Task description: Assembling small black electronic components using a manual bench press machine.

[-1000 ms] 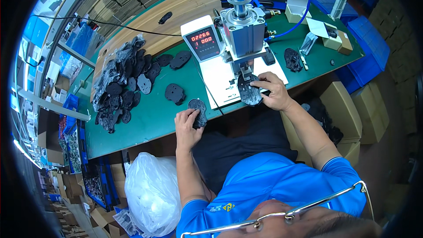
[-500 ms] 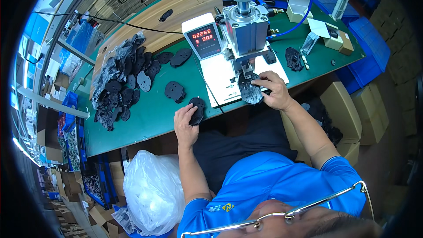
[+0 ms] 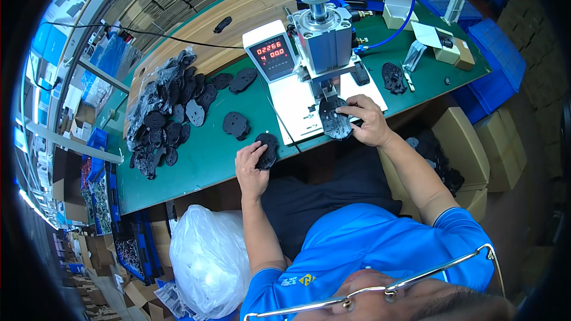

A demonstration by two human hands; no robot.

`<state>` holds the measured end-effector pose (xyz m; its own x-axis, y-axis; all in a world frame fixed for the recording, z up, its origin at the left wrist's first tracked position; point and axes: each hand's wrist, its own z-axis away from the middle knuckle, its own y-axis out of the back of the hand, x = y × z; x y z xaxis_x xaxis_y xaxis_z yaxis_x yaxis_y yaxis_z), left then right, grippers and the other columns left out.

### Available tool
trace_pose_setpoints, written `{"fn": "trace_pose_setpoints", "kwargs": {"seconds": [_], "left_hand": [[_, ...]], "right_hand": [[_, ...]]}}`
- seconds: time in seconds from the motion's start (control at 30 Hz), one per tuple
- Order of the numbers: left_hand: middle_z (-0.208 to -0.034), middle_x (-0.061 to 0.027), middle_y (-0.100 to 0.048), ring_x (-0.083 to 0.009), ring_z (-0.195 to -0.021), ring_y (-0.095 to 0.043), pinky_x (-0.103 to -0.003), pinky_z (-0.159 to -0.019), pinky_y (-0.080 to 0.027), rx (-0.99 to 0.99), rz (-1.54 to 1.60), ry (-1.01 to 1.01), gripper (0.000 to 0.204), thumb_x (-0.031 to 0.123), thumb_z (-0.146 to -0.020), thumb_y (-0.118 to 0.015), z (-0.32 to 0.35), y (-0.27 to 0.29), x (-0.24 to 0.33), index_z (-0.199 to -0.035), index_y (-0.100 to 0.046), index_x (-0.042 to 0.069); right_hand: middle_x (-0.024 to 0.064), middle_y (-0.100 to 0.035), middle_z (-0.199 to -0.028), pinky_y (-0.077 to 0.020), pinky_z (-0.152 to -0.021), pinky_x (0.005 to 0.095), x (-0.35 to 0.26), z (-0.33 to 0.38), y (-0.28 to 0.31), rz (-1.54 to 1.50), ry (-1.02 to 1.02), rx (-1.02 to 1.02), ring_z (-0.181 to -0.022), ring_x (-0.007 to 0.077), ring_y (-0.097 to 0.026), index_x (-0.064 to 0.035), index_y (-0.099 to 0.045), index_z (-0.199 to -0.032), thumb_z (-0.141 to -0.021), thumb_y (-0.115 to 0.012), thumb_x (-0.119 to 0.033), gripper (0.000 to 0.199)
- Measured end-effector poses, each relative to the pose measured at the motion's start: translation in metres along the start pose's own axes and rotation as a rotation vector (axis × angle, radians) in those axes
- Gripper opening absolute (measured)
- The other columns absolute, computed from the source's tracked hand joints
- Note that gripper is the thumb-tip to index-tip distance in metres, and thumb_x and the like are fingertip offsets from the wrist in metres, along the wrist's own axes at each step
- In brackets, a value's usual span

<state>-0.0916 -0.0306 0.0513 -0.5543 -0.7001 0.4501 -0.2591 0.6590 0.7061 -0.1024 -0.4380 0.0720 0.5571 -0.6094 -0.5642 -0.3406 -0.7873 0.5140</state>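
My right hand point(image 3: 370, 120) grips the right edge of a dark, oval molded plastic plate point(image 3: 335, 121), thumb and fingers closed on it. The plate sits under the head of a bench press point(image 3: 323, 44), over the press's white base point(image 3: 308, 116). Its far end is partly hidden by the press tool. At the table's near edge, my left hand point(image 3: 251, 163) has its fingers closed on a second black plastic plate point(image 3: 267, 150). Another similar plate point(image 3: 236, 125) lies just beyond it.
A heap of black plates point(image 3: 169, 116) covers the table's left side. A display box point(image 3: 269, 52) with red digits stands beside the press. Small boxes point(image 3: 449, 50) sit at the far right; an open carton point(image 3: 461, 148) is below. A white plastic bag point(image 3: 208, 261) bulges at lower left.
The red digits on the display have changed. The whole view has shifted slightly; both hands keep their grips in nearly the same places.
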Motion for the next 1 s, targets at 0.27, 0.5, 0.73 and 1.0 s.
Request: {"fn": "trace_pose_setpoints", "kwargs": {"seconds": [0.27, 0.5, 0.73, 1.0], "left_hand": [[-0.140, -0.0104, -0.080, -0.0368, -0.129, -0.071, -0.049, -0.113, -0.054, -0.005, -0.008, 0.006, 0.044, 0.006, -0.083, -0.081, 0.000, 0.000, -0.001, -0.126, -0.086, 0.011], [-0.139, -0.0126, -0.080, -0.0383, -0.131, -0.070, -0.049, -0.113, -0.056, 0.026, 0.062, 0.029, 0.042, 0.002, -0.087, -0.080, 0.000, 0.003, -0.001, -0.128, -0.085, 0.010], [-0.125, -0.0177, -0.080, -0.0401, -0.116, -0.075, -0.048, -0.099, -0.062, 0.139, 0.072, 0.068, 0.030, 0.005, -0.099, -0.086, -0.009, -0.002, 0.053, -0.129, -0.083, 0.008], [-0.127, -0.0160, -0.078, -0.0402, -0.116, -0.075, -0.050, -0.098, -0.064, -0.008, 0.153, -0.441, 0.058, -0.014, -0.071, -0.077, -0.055, -0.042, 0.132, -0.126, -0.080, 0.003]], "right_hand": [[0.0149, -0.074, -0.119, -0.0609, -0.096, 0.0448, -0.001, 0.000, 0.001, 0.002, 0.004, 0.001, -0.110, 0.0361, -0.073, -0.0112, -0.089, -0.120, -0.074, -0.085, -0.002, 0.047], [0.0147, -0.074, -0.119, -0.0608, -0.098, 0.0459, -0.001, -0.001, 0.001, 0.006, 0.006, -0.007, -0.111, 0.0362, -0.073, -0.0110, -0.090, -0.120, -0.074, -0.085, -0.003, 0.047], [0.0146, -0.074, -0.121, -0.0582, -0.105, 0.0415, 0.005, -0.004, 0.006, -0.218, -0.134, -0.013, -0.116, 0.0334, -0.073, -0.0062, -0.087, -0.122, -0.079, -0.082, -0.001, 0.044], [0.0125, -0.072, -0.128, -0.0553, -0.109, 0.0355, -0.001, 0.048, 0.046, -0.575, -0.241, 0.127, -0.122, 0.0247, -0.071, 0.0036, -0.080, -0.126, -0.092, -0.069, 0.006, 0.036]]}}
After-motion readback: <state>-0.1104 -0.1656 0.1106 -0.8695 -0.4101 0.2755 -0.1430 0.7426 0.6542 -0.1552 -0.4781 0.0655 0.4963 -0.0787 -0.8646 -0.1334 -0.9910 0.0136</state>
